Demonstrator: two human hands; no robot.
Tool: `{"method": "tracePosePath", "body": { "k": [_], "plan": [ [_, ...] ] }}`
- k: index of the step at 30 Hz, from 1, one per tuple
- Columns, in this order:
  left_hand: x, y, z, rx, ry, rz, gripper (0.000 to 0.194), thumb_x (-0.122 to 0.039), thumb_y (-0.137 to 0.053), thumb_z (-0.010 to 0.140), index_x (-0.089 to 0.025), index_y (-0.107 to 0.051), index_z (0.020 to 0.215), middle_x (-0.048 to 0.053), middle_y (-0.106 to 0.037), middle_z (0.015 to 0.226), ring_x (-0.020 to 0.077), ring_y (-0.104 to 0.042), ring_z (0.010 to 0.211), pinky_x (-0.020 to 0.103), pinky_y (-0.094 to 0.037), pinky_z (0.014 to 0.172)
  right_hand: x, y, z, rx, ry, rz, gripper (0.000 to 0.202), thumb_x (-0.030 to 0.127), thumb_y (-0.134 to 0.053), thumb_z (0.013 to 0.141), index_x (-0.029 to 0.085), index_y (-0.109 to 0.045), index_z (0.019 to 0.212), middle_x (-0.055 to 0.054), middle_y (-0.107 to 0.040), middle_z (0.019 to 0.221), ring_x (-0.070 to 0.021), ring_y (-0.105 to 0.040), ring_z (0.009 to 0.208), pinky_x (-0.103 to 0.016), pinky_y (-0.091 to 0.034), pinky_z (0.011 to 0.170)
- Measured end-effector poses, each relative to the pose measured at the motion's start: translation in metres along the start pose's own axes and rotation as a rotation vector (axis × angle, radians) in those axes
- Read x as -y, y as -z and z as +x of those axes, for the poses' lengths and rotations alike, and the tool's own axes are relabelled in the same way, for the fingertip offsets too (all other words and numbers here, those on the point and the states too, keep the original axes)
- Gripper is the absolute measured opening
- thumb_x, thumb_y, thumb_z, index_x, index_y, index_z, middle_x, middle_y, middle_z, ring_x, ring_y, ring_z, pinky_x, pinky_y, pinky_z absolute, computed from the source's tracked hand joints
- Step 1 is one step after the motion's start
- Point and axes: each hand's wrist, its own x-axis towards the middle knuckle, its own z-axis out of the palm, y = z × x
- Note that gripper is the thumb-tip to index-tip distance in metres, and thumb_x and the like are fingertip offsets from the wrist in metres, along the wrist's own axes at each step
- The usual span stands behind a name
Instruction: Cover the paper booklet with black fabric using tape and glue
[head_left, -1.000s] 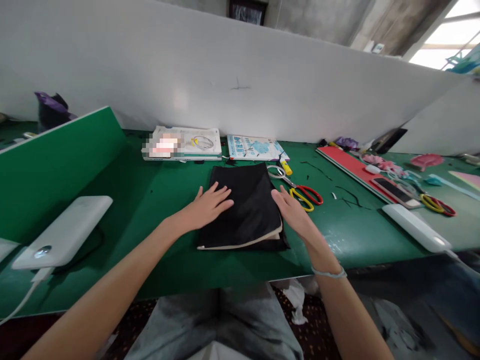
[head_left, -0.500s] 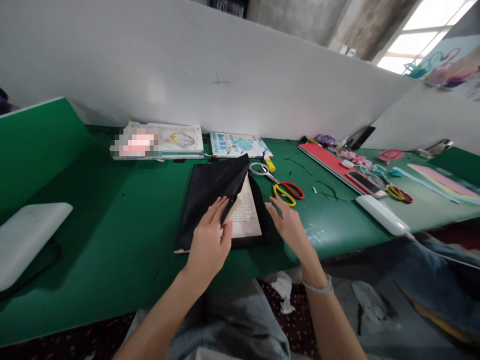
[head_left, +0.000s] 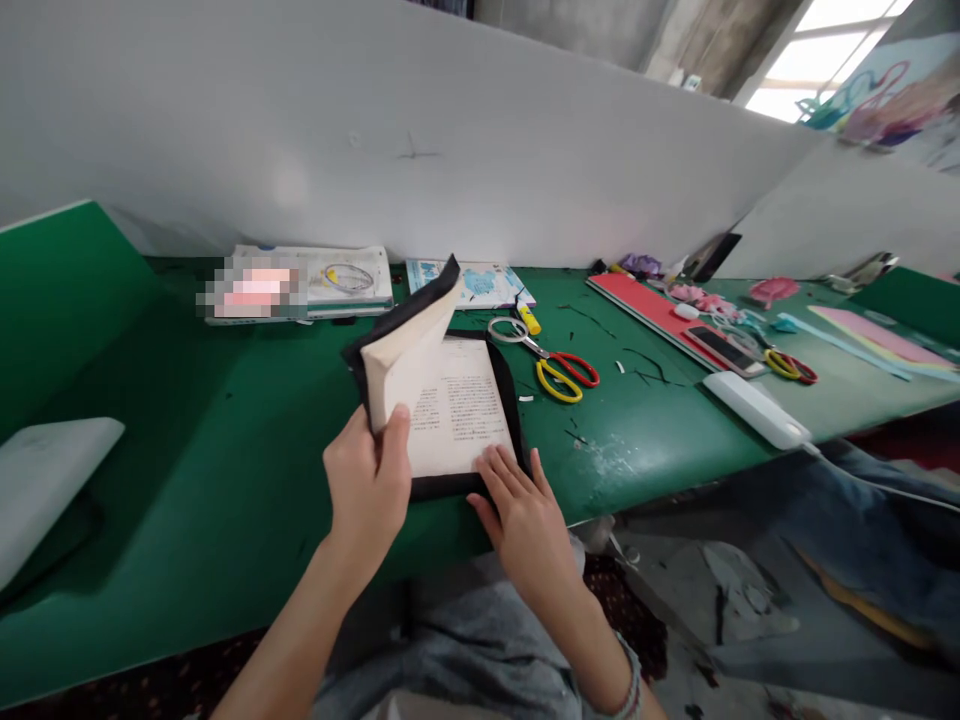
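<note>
A book (head_left: 474,400) with a black cover lies on the green table, its printed pages facing up. My left hand (head_left: 371,475) grips the raised block of pages and the front cover at the lower left, thumb on the paper, holding them tilted up. My right hand (head_left: 521,505) rests with fingers spread on the lower right corner of the open page and the black cover margin around it. Scissors (head_left: 551,365) with one red and one yellow handle lie just beyond the book, beside a yellow glue stick (head_left: 529,318).
Books (head_left: 349,285) and a blue-and-white booklet (head_left: 480,285) sit along the white partition. On the right are a red folder (head_left: 637,315), a phone (head_left: 726,350), a white power strip (head_left: 756,410) and black scraps (head_left: 652,365). A white device (head_left: 56,485) stands at left.
My left hand has lifted the cover and pages up to the left, opening the book wider. From the table beside the book, my right hand has come onto the page's lower corner.
</note>
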Motion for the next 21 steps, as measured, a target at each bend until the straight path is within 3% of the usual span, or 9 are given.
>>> {"method": "tracePosePath", "body": {
  "k": [3,5,7,9,12,17,21],
  "plan": [
    [0.0,0.003,0.0,-0.026,0.008,-0.017,0.028,-0.031,-0.049,0.089,-0.017,-0.056,0.066,-0.002,-0.049,0.052,0.0107,-0.043,0.045,0.024,-0.032,0.044,-0.023,0.019,0.006,-0.016,0.015,0.128,0.033,0.021,-0.045,0.094,0.02,-0.06,0.124,-0.009,-0.062,0.128,-0.0239,-0.054,0.125,-0.056,-0.021,0.116],
    [0.001,0.002,-0.002,0.004,0.013,-0.024,0.028,-0.031,-0.049,0.089,-0.018,-0.054,0.065,-0.004,-0.043,0.048,0.0099,-0.038,0.043,0.024,-0.028,0.042,-0.04,0.039,0.017,-0.014,0.007,0.218,0.037,0.012,-0.04,0.092,0.02,-0.06,0.123,-0.008,-0.066,0.122,-0.02,-0.057,0.118,-0.049,-0.035,0.111],
    [0.002,0.0,-0.004,0.032,0.021,-0.026,0.025,-0.031,-0.049,0.09,-0.017,-0.057,0.07,-0.005,-0.042,0.048,0.0097,-0.037,0.042,0.024,-0.027,0.042,-0.054,0.056,0.032,0.08,-0.006,0.255,0.044,0.007,-0.036,0.089,0.022,-0.059,0.124,-0.006,-0.067,0.114,-0.0173,-0.059,0.109,-0.038,-0.048,0.096],
    [0.003,-0.002,-0.006,0.045,0.025,-0.022,0.022,-0.031,-0.049,0.09,-0.016,-0.062,0.08,-0.004,-0.046,0.052,0.0099,-0.039,0.044,0.024,-0.029,0.042,-0.061,0.067,0.048,0.257,0.053,0.217,0.047,0.004,-0.038,0.086,0.022,-0.062,0.122,-0.006,-0.068,0.107,-0.0174,-0.059,0.101,-0.033,-0.05,0.088],
    [0.004,-0.005,-0.007,0.051,0.015,-0.021,0.022,-0.031,-0.049,0.091,-0.015,-0.063,0.088,-0.001,-0.054,0.06,0.011,-0.046,0.048,0.023,-0.033,0.045,-0.061,0.07,0.063,0.457,0.207,0.096,0.044,0.002,-0.043,0.081,0.018,-0.066,0.114,-0.006,-0.069,0.097,-0.0206,-0.056,0.095,-0.035,-0.047,0.086],
    [0.006,-0.008,-0.008,0.074,-0.018,-0.025,0.024,-0.031,-0.047,0.092,-0.016,-0.064,0.099,0.004,-0.065,0.076,0.0166,-0.06,0.067,0.025,-0.044,0.056,-0.056,0.069,0.071,0.577,0.329,0.072,0.033,0.001,-0.046,0.079,0.016,-0.068,0.098,-0.005,-0.07,0.091,-0.0195,-0.054,0.089,-0.033,-0.045,0.081],
    [0.007,-0.012,-0.01,0.099,-0.04,-0.037,0.027,-0.03,-0.046,0.092,-0.017,-0.064,0.107,0.006,-0.067,0.086,0.0201,-0.064,0.08,0.028,-0.048,0.066,-0.058,0.071,0.082,0.646,0.398,0.039,0.021,0.005,-0.052,0.081,0.017,-0.068,0.086,-0.005,-0.068,0.085,-0.0206,-0.054,0.091,-0.032,-0.044,0.08]
  ]
}}
